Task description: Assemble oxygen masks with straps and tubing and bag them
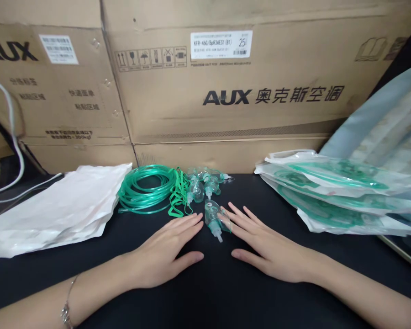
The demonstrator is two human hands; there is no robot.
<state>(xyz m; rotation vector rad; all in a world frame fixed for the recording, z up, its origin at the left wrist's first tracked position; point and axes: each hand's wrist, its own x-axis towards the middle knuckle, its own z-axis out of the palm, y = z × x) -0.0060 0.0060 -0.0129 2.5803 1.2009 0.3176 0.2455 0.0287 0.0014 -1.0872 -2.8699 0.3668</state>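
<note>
My left hand (167, 251) and right hand (277, 253) were released, fingers spread; one clear mask (213, 221) sat between them, one tubing heap (145, 203) beyond my left fingertips.

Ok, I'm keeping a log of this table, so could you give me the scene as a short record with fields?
left hand: open, holding nothing
right hand: open, fingertips at the front mask, contact unclear
behind that mask: more masks, green straps
left: coiled green tube, white bags
right: bags with green contents
surface: black table
back: cardboard
</note>
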